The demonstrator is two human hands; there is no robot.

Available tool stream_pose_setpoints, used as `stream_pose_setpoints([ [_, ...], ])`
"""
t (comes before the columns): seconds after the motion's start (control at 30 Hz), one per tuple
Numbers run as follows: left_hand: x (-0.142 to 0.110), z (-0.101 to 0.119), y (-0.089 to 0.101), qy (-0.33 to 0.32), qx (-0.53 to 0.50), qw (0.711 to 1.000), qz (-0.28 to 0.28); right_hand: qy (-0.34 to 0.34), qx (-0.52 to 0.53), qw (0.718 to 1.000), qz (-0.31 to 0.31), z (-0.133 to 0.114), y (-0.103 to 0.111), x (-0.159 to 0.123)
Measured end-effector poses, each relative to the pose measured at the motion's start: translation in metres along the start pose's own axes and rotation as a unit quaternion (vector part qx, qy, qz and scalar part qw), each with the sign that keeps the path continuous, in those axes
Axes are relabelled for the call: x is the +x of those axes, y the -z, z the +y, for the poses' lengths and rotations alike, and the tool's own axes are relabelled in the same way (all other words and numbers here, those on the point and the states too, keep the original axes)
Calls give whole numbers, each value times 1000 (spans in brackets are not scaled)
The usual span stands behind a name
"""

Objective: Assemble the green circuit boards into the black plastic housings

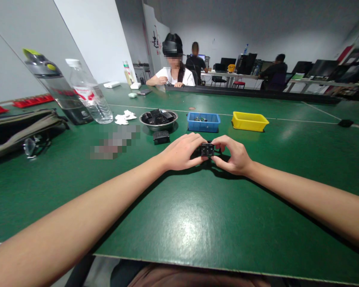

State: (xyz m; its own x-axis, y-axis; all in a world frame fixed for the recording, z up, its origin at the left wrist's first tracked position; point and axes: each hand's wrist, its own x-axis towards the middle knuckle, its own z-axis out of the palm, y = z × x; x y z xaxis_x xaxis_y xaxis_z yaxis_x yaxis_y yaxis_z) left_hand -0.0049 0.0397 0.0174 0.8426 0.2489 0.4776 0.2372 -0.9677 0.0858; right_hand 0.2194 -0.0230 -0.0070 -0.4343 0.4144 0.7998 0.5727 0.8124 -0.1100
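Two hands (pixel 182 153) pinch one black module (pixel 207 150) past the counter's (pixel 179 223) near edge. The metal bowl's (pixel 160 128) black pieces (pixel 158 117) apparently remain.

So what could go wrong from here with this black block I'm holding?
The black block is held between the left hand and right hand, so it might slip onto the table. The metal bowl is heaped with black parts; a bump could spill some. Small pieces sit in the open blue tray near the hands, so a knock might scatter them.
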Motion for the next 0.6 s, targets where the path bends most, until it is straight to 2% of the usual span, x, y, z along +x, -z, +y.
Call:
stream_pose_setpoints([
  [0.6, 1, 1, 1, 0, -4, 1000, -4, -4, 3, 1000, -2, 0, 0, 0],
])
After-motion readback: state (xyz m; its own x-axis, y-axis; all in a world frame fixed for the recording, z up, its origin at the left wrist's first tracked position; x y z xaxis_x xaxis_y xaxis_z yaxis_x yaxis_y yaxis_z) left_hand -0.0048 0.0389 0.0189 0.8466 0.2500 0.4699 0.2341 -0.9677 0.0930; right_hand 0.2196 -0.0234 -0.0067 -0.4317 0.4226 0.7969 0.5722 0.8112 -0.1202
